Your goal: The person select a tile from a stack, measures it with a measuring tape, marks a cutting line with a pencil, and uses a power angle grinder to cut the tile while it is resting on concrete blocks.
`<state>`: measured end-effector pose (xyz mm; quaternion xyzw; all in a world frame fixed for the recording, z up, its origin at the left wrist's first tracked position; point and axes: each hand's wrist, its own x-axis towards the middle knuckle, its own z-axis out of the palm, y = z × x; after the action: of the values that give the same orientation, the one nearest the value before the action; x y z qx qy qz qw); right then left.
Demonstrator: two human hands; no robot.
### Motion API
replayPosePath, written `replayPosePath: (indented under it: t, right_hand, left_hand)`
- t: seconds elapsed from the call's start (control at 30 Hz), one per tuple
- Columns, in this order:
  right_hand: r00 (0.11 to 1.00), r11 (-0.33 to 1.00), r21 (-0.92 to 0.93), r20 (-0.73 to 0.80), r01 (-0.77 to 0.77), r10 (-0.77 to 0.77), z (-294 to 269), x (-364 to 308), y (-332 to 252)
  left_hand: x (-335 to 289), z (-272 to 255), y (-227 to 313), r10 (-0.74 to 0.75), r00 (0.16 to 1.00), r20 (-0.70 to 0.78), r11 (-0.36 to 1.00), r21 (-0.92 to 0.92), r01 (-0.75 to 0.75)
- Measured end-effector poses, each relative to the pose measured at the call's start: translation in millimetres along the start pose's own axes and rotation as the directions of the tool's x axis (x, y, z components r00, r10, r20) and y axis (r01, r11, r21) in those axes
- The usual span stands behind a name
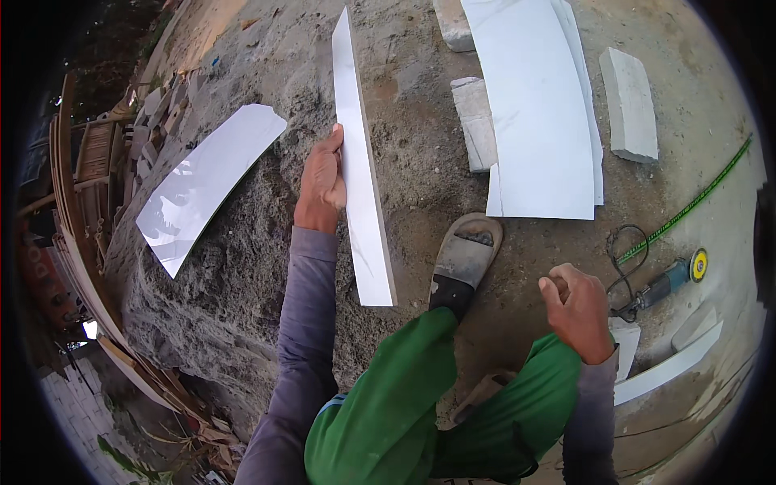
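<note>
My left hand (pixel 323 182) grips a long, narrow white tile strip (pixel 361 194) by its left edge, fingers behind it and thumb along the side. The strip stands lengthwise in front of me, its thin edge showing on the right. Left of that hand, a wider glossy white tile piece (pixel 212 182) with a cut corner lies on the grey sand heap. My right hand (pixel 578 311) is over my right knee with its fingers curled closed; whatever they may hold is hidden. Beyond it, large white tiles (pixel 541 113) lie overlapped, with pale blocks by their left side.
An angle grinder (pixel 669 281) with a yellow disc lies at the right beside a black cord and a green hose (pixel 703 198). A concrete block (pixel 629 105) is at the far right. White offcuts (pixel 671 368) lie near my right arm. Wooden boards (pixel 81 234) edge the sand heap (pixel 218 299).
</note>
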<state>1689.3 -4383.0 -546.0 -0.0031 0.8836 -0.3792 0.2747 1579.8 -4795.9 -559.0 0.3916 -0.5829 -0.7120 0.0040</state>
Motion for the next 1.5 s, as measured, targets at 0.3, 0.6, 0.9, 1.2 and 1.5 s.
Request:
replayPosePath:
  t: [0.3,0.6,0.9,1.2,1.5]
  right_hand:
    - [0.999,1.0,-0.001,-0.052,-0.002,0.002,-5,-16,-2]
    - [0.997,0.999,0.04,-0.067,-0.023,0.025,-9,-29,6]
    - [0.995,0.999,0.033,-0.091,-0.035,0.038,-17,-38,17]
    - [0.998,0.998,0.014,-0.036,-0.059,0.059,-19,-39,19]
    - [1.0,0.999,0.047,0.015,0.001,-0.002,-16,-37,6]
  left_hand:
    - [14,12,-19,-0.044,0.96,0.276,0.967,-0.228,0.11]
    - [-5,62,-27,-0.045,0.98,0.196,0.996,-0.07,0.059]
    - [1,84,-55,0.192,0.97,0.151,0.981,0.012,-0.196]
    - [14,84,-81,0.267,0.957,0.111,0.944,0.167,-0.283]
    - [16,143,-124,0.345,0.929,0.137,0.896,0.245,-0.369]
